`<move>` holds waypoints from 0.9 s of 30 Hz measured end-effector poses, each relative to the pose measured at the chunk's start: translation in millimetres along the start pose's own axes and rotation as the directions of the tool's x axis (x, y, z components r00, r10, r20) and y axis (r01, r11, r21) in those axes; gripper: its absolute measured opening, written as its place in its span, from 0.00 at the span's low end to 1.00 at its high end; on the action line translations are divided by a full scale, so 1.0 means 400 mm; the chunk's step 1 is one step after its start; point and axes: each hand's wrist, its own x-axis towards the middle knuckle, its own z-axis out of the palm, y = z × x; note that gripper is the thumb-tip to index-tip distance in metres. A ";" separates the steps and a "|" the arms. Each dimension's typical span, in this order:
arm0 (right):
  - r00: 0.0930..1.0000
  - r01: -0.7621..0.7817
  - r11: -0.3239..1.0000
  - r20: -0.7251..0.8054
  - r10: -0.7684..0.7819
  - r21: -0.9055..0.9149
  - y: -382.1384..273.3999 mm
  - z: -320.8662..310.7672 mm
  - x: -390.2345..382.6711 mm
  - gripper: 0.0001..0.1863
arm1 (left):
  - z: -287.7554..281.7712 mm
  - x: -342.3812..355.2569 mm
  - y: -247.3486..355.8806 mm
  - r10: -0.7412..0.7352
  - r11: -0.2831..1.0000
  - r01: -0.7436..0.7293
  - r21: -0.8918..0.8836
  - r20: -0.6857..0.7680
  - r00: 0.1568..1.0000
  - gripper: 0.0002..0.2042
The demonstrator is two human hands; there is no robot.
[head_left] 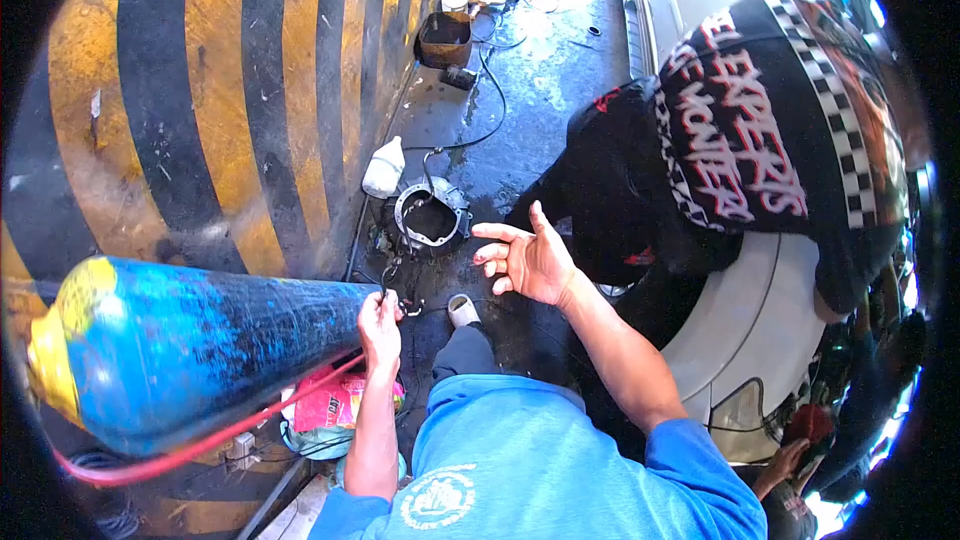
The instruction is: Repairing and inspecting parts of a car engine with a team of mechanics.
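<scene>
My left hand (pixel 379 332) is closed beside the lower end of a blue gas cylinder (pixel 190 345), its fingertips pinching a thin dark thing too small to name. Links like a chain show just above those fingers. To the right, my right hand (pixel 530 258) is raised with its fingers spread and nothing in it. Beyond both hands, a round metal housing (pixel 459 202) with a wide central opening rests on the floor. A white plastic jug (pixel 384 169) stands against the wall side of it.
A person in a black jacket (pixel 740 130) bends by a light-coloured car (pixel 735 310) at right. Along the striped wall (pixel 230 110) are a rusty bin (pixel 446 38) and a black hose (pixel 500 105). A red hose (pixel 190 450) and pink bag (pixel 325 405) lie at left. Another person's hand (pixel 785 462) shows lower right.
</scene>
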 end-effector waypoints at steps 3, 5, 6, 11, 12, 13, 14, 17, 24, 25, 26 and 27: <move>0.996 0.052 0.998 -0.077 -0.051 0.016 -0.041 -0.016 0.062 0.48 | 0.033 0.088 0.075 0.085 0.996 -0.084 0.033 -0.042 0.995 0.09; 0.987 0.099 0.994 -0.134 -0.094 0.035 -0.082 -0.019 0.089 0.47 | 0.073 0.147 0.126 0.070 0.996 -0.065 0.054 -0.103 0.992 0.09; 0.982 0.105 0.994 -0.161 -0.100 0.024 -0.108 -0.023 0.099 0.46 | 0.085 0.174 0.144 0.107 0.992 -0.097 0.086 -0.120 0.987 0.09; 0.938 0.108 0.981 -0.310 -0.155 -0.163 -0.263 -0.066 0.132 0.41 | 0.072 0.297 0.140 0.280 0.959 -0.268 0.092 -0.153 0.948 0.12; 0.936 0.099 0.970 -0.310 -0.165 -0.220 -0.285 -0.070 0.140 0.35 | 0.049 0.321 0.139 0.257 0.966 -0.257 0.008 -0.087 0.963 0.14; 0.916 0.092 0.951 -0.350 -0.197 -0.296 -0.306 -0.071 0.148 0.31 | 0.055 0.353 0.127 0.288 0.957 -0.290 0.015 -0.173 0.942 0.15; 0.892 0.067 0.935 -0.400 -0.212 -0.348 -0.321 -0.071 0.162 0.29 | 0.040 0.379 0.123 0.266 0.957 -0.243 0.161 -0.142 0.953 0.15; 0.859 -0.029 0.893 -0.468 -0.206 -0.448 -0.359 -0.096 0.224 0.30 | 0.003 0.494 0.110 0.197 0.949 -0.161 0.270 -0.114 0.974 0.15; 0.868 0.032 0.777 -0.368 -0.333 -0.628 -0.273 -0.080 0.093 0.24 | 0.222 0.512 0.102 0.226 0.899 -0.237 0.368 0.072 0.971 0.17; 0.849 0.005 0.773 -0.405 -0.339 -0.635 -0.238 -0.076 0.042 0.24 | 0.249 0.499 0.104 0.230 0.896 -0.254 0.365 0.109 0.967 0.17; 0.828 0.017 0.758 -0.416 -0.377 -0.653 -0.204 -0.080 -0.019 0.26 | 0.275 0.488 0.102 0.234 0.893 -0.274 0.358 0.151 0.960 0.18; 0.775 0.051 0.745 -0.444 -0.450 -0.665 -0.173 -0.070 -0.081 0.27 | 0.304 0.470 0.106 0.238 0.888 -0.295 0.353 0.197 0.951 0.18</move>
